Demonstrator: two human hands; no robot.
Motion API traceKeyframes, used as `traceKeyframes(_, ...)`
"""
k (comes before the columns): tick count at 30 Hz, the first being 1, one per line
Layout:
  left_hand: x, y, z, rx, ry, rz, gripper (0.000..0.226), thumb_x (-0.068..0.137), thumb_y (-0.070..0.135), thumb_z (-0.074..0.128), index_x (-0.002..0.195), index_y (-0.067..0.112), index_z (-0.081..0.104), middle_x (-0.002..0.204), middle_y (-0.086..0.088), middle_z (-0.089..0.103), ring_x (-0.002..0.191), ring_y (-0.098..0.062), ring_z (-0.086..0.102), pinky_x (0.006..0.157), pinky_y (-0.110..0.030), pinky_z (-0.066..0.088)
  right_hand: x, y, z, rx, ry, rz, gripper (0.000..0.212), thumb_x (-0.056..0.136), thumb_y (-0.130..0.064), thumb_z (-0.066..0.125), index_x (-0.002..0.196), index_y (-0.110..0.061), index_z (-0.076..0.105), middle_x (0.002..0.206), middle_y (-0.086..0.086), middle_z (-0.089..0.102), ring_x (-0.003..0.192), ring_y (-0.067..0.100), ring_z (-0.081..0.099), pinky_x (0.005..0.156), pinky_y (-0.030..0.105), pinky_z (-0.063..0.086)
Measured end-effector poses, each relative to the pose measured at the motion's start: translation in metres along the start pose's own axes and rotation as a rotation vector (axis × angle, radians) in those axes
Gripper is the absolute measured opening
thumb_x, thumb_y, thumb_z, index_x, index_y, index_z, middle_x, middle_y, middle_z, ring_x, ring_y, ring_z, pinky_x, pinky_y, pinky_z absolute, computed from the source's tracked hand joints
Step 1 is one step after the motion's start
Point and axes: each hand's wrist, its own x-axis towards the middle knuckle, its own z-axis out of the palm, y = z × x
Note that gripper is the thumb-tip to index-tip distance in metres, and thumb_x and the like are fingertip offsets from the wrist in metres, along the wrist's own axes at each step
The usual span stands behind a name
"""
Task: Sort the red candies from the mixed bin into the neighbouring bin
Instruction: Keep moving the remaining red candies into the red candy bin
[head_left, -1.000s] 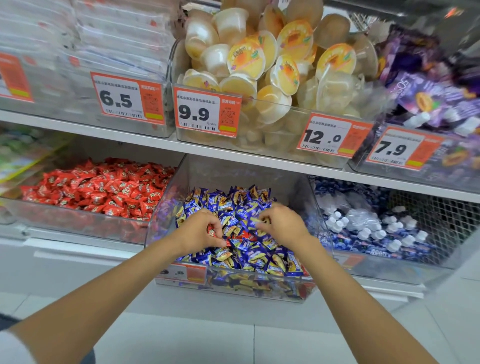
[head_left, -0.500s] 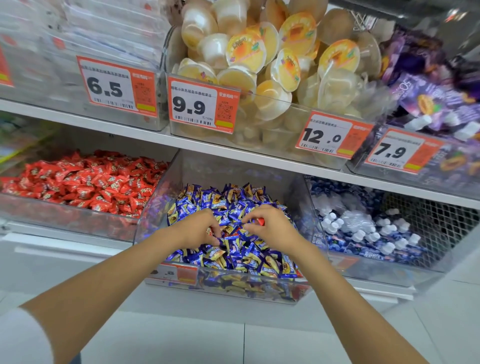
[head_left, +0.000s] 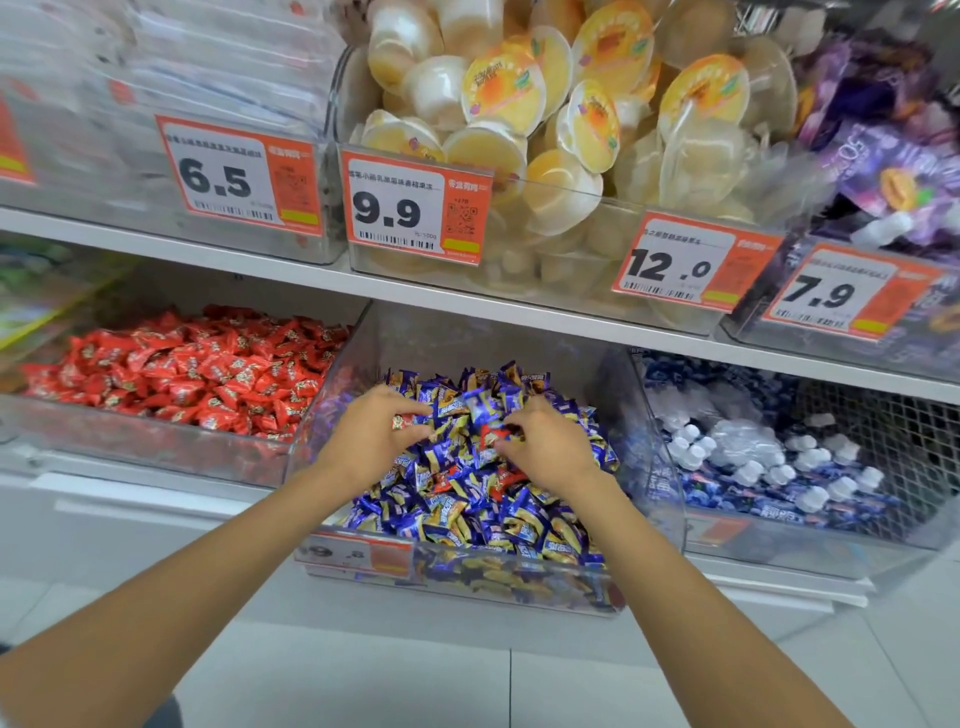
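Red candy (head_left: 487, 432) is being pinched between the curled fingers (head_left: 514, 421) of the right hand (head_left: 550, 452), for lifting out of the mixed bin (head_left: 654, 457). The left hand (head_left: 371, 441) is curling too; around what, I cannot tell. The neighbouring bin (head_left: 156, 452) is waiting left of them.

Blurred price label (head_left: 358, 555) on mixed bin (head_left: 661, 483)

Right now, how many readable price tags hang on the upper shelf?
4, left to right: 6.5 tag, 9.9 tag, 12.0 tag, 7.9 tag. Another tag is cut off at far left.
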Motion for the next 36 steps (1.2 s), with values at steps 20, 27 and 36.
traceKeyframes(20,0.009,-0.004,0.01,0.127,-0.258,0.056,0.022,0.076,0.035,0.077,0.077,0.023,0.058,0.093,0.009,0.049,0.081,-0.013,0.053,0.072,-0.029,0.042,-0.03,0.029,-0.038,0.668,-0.069,0.09,0.018,0.091,-0.004,0.054,0.085,-0.02,0.061,0.062,-0.004,0.05,0.05,0.01,0.039,0.055,0.031,0.035)
traceKeyframes(27,0.007,0.013,0.01,-0.201,-0.236,0.046,0.022,0.079,0.03,0.075,0.08,0.02,0.055,0.075,0.012,0.058,0.068,-0.005,0.051,0.071,-0.029,0.041,-0.042,0.027,-0.047,0.709,-0.152,0.094,0.038,0.094,-0.046,0.052,0.084,-0.009,0.051,0.072,0.009,0.045,0.06,0.017,0.037,0.058,0.028,0.035)
traceKeyframes(36,0.024,0.045,0.05,-0.09,-0.468,0.115,0.021,0.087,0.038,0.065,0.107,0.033,0.064,0.103,0.011,0.057,0.101,-0.017,0.054,0.091,-0.035,0.046,-0.047,0.032,-0.045,0.672,-0.055,0.088,0.017,0.094,-0.026,0.057,0.09,-0.011,0.064,0.088,0.006,0.063,0.07,0.027,0.053,0.068,0.033,0.045)
